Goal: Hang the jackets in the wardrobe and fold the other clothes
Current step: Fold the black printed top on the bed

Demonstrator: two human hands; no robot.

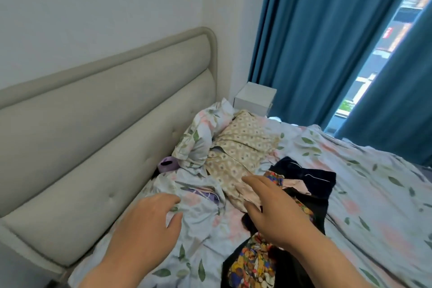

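The bed (362,194) carries a floral sheet, and the clothes lie in a loose heap near its head end, all unfolded. A beige patterned garment (240,147) lies crumpled against the floral pillow (201,133) close to the headboard (93,135). A dark navy garment (311,175) sits just beside it toward the middle of the bed, with a pale pink garment (297,186) partly over it. A black garment with a bright cartoon print (252,264) runs from there to the near edge of the bed. The left hand (149,220) is over the rumpled sheet on the headboard side, fingers loosely curved and spread, with nothing in it. The right hand (275,213) is over the heap where the beige, pink and printed garments meet, fingers extended and slightly bent, gripping nothing; contact with the cloth cannot be determined. A small purple object (167,163) lies between pillow and headboard. A white bedside cabinet (254,98) stands at the far corner, before a blue curtain (315,30).
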